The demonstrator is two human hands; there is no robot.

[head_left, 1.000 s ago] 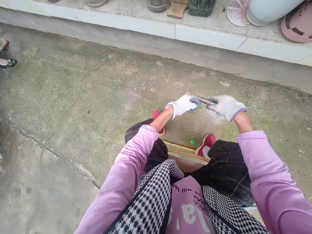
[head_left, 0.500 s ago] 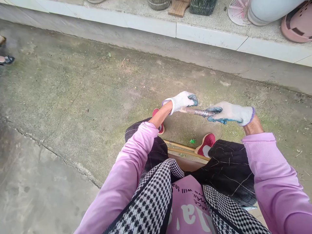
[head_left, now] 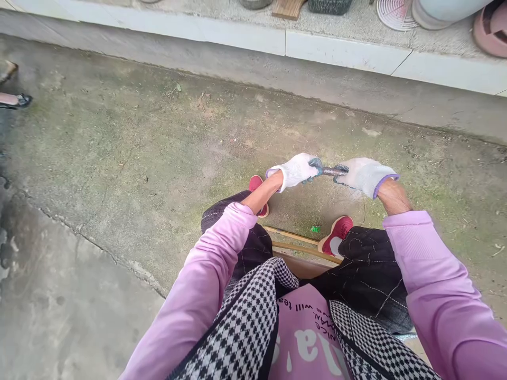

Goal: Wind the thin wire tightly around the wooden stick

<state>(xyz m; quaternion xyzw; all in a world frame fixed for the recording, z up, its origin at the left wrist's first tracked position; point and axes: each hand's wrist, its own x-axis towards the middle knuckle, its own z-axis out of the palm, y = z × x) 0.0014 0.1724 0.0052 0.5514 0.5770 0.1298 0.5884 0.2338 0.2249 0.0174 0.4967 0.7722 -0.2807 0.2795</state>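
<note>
Both my hands wear white knit gloves with blue-green fingertips. My left hand point(head_left: 295, 170) is closed around one end of a short grey ridged metal rod point(head_left: 335, 171). My right hand point(head_left: 362, 175) grips the rod's other end, fingers wrapped round it. The rod lies roughly level between the two fists, above the concrete ground and in front of my knees. Only a short stretch of the rod shows between the gloves.
I sit on a low wooden stool point(head_left: 301, 248), red shoes point(head_left: 336, 232) on cracked, mossy concrete. A raised tiled step point(head_left: 340, 55) runs along the top with pots, a fan grille point(head_left: 396, 16) and a pink basket. Another person's foot point(head_left: 13, 99) is at far left.
My right hand has swung back up and in from its lower, turned-out position, bringing the fists closer, so less of the rod shows. The rod is level again.
</note>
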